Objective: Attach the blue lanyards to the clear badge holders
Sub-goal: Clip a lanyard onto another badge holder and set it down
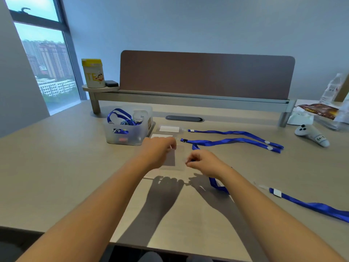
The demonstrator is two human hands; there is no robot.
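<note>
Holding a clear badge holder (171,157) just above the desk (56,167), the left hand (156,150) pinches its top edge, while the right hand (204,162) pinches the clip end of a blue lanyard (217,184) right beside the holder's right edge. That strap trails under the right wrist and back up toward the far side. Two more badge holders (169,128) lie flat just past the hands, each with a lanyard (236,132) stretching off to the right from it. A fourth lanyard (311,205) lies loose near right. So three holders and four lanyards on the desk, plus more blue straps bunched in the frosted bin (128,129) far left. A white controller (311,136) sits far right, well clear of the hands.
</note>
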